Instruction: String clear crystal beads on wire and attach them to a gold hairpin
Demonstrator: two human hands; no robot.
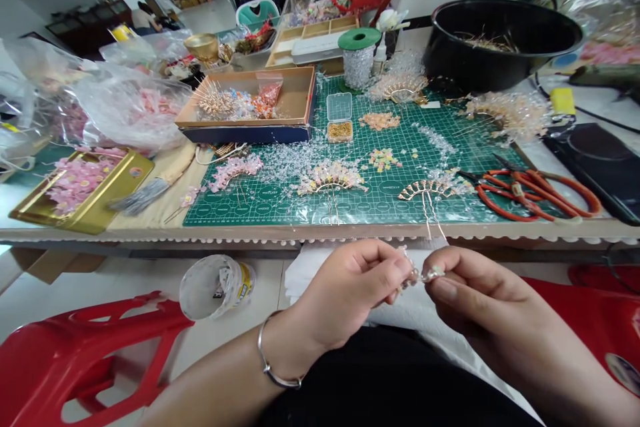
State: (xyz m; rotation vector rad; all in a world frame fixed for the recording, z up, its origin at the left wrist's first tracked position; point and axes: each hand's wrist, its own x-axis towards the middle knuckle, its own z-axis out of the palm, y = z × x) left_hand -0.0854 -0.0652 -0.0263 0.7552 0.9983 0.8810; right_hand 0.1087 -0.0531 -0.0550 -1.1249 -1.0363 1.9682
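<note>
In front of my lap, my left hand (350, 290) pinches a small beaded ornament (411, 272) between thumb and fingers. My right hand (475, 297) is closed on the ornament's right end, where a few pale beads (434, 273) show at the fingertips. Most of the piece is hidden by my fingers. Just beyond, on the green cutting mat (350, 213), lie a half-beaded gold hair comb (425, 190), a flowered hair comb (333, 179) and a pink flower comb (235, 172). Loose yellow-green flower beads (384, 159) and peach beads (380, 121) are piled behind them.
Orange-handled pliers (525, 190) lie at the mat's right, beside a dark phone-like slab (600, 167). Behind stand a black basin (500, 33), a bead spool (359, 57) and a shallow box (295, 97). Red stools (100, 353) and a white bucket (213, 290) are below the table.
</note>
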